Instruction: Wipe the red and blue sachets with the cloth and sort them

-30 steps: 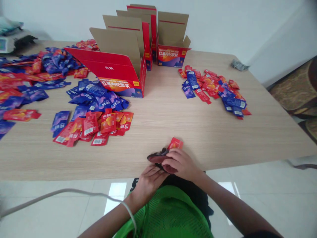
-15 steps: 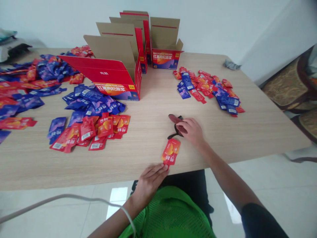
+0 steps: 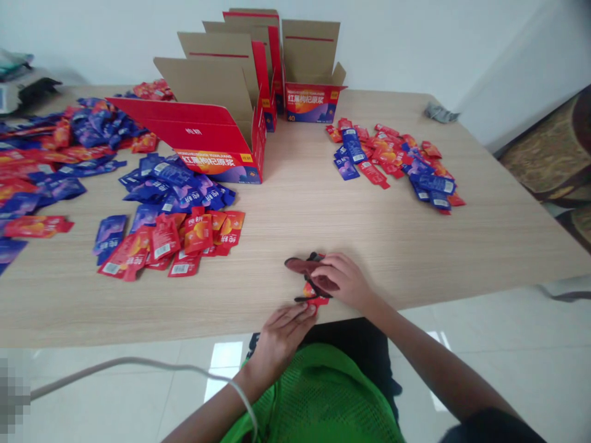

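Near the table's front edge, my left hand [image 3: 282, 335] holds the narrow end of a red pouch [image 3: 318, 302] down with its fingertips. Most of that pouch is covered from above by a brownish-red oval pad with black edges and black strap-like parts [image 3: 300, 266]; its exact kind is unclear. My right hand [image 3: 345, 282] has its fingers closed on this pad, just beyond the left hand. To the left lies a group of red pouches [image 3: 198, 232], with blue pouches [image 3: 173, 184] behind them.
Several open red cartons [image 3: 221, 161] stand at the back, one carton [image 3: 311, 104] farther right. A mixed pile of pouches [image 3: 385, 154] lies at the right, a larger heap [image 3: 87, 126] at far left. A grey crumpled item [image 3: 441, 113] lies at the back right; a cable [image 3: 138, 362] crosses the lower left.
My right hand has brought the brownish-red pad toward me and leftward, so it now covers most of the red pouch. My left hand has stayed on the pouch's end. The view has shifted slightly.
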Demonstrator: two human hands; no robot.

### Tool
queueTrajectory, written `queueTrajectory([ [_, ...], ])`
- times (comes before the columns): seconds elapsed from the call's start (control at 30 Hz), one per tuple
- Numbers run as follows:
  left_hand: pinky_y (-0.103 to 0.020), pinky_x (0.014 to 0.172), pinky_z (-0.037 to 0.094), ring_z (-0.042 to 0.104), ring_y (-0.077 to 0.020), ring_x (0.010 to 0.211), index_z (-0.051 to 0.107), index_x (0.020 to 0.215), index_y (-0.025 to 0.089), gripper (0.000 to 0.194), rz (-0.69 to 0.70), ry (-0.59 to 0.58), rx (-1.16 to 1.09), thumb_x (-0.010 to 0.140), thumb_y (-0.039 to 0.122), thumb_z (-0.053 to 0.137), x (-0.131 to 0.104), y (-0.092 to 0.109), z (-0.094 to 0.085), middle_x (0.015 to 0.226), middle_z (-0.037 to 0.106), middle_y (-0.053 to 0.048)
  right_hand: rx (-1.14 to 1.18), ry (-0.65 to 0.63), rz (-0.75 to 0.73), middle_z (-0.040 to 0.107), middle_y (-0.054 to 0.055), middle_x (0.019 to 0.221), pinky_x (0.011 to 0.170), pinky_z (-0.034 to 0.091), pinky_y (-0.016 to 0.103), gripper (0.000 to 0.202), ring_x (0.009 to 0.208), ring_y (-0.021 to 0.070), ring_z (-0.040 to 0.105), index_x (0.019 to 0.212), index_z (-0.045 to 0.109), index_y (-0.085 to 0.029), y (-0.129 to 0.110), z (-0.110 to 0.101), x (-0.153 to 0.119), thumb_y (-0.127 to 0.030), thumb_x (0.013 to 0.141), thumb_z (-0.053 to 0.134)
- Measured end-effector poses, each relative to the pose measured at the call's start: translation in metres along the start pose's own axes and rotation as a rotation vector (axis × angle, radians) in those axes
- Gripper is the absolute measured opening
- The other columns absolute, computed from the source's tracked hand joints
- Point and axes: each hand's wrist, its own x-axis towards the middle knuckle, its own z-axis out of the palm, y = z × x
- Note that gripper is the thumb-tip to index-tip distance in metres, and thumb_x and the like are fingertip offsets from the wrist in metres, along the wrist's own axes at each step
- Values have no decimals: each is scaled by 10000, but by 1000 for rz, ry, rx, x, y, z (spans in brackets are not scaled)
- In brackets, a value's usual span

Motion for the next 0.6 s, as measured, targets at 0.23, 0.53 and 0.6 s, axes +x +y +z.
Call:
queueTrajectory([
  [0.23, -396, 1081, 548, 665, -224, 1282, 649, 1355, 179, 302, 20, -7, 135, 1098, 211, 493, 9, 13, -11, 1332, 730, -78, -317, 243, 168, 709, 85, 1030, 921, 537, 418, 125, 999, 260, 641, 1055, 729, -239, 63, -47, 30, -310, 1001, 641],
  [0.53, -455, 1210, 414, 419, -326, 1516, 457, 1581, 181, 718, -49, -127, 466, 984, 514, 677, 11, 26, 3, 1667, 392, -142, -217, 578, 594, 739, 63, 1062, 846, 540, 421, 391, 940, 292, 703, 1049, 721, -273, 15, -73, -33, -634, 902, 684],
  [0.6, -425, 1208, 411, 407, -311, 1523, 441, 1595, 196, 639, -45, -122, 553, 1028, 424, 628, 8, 25, 9, 1685, 364, -124, -193, 550, 690, 748, 67, 1073, 843, 547, 465, 441, 943, 331, 711, 1037, 726, -303, 12, -70, -53, -704, 863, 667],
])
